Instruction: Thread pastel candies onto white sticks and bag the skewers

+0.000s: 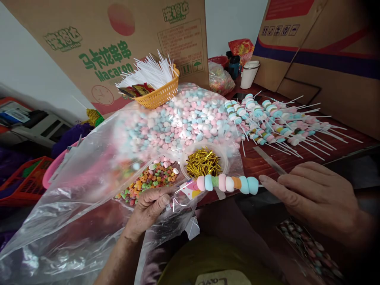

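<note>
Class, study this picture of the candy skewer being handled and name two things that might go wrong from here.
The candy skewer hangs over the bowl of gold ties; a dip could snag some ties.

The end piece sits near the stick's tip, by the right hand, so a nudge might loosen it.

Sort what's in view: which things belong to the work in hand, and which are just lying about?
Likely in use: held skewer, pastel candies, colored rings, gold ties, white sticks, piled skewers.
Seemingly idle: white cup, red bag, purple bundle.
</note>
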{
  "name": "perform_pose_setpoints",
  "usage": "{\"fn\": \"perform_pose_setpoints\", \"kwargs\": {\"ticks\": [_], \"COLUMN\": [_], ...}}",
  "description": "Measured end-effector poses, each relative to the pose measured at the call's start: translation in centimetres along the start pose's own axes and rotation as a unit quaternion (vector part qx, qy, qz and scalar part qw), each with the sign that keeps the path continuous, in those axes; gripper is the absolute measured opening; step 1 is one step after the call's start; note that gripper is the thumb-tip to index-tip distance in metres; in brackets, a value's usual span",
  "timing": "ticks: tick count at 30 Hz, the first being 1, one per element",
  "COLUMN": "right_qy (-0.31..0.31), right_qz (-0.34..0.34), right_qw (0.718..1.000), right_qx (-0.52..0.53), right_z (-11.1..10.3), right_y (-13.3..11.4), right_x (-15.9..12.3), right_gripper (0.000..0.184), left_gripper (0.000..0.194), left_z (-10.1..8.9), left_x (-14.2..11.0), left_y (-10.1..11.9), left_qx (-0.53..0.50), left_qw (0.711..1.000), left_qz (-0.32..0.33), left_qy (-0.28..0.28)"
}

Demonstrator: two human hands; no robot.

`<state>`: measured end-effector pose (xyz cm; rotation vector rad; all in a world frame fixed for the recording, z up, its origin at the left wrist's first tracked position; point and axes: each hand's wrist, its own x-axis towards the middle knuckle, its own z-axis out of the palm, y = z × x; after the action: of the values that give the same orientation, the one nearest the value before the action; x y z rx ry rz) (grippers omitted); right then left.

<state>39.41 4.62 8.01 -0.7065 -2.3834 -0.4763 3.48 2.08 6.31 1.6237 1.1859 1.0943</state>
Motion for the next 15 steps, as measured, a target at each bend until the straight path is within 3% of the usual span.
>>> {"fn": "perform_pose_setpoints", "kwargs": {"ticks": [4,8,11,15], "right_qy": [-0.026,-0.088,-0.116,-0.150], "right_qz": [0.000,0.032,0.061,0.085], "right_qw": [1.000,0.986,0.962,0.945], "right_qx": [0.017,0.137,0.239,0.277], "right_z": [-0.1,0.2,0.2,0.1], "right_y": [0.2,0.8,1.1,1.1], "right_x": [0.0,0.3,0.4,0.5], "right_gripper": [0.041,0.038,0.035,0.026], "left_gripper": [0.028,0.028,0.024,0.030], "left_z": [0.3,0.4,0.6,1.0], "left_x": [0.3,0.4,0.7,1.4], "left_y": [0.2,0.2,0.2,0.5], "left_qx": [-0.007,-0.013,0.000,0.065], "left_qw": [0.998,0.993,0.993,0.993], "left_qz": [-0.025,-0.054,-0.053,0.003], "left_qy": [-0.050,-0.104,-0.103,-0.097]}}
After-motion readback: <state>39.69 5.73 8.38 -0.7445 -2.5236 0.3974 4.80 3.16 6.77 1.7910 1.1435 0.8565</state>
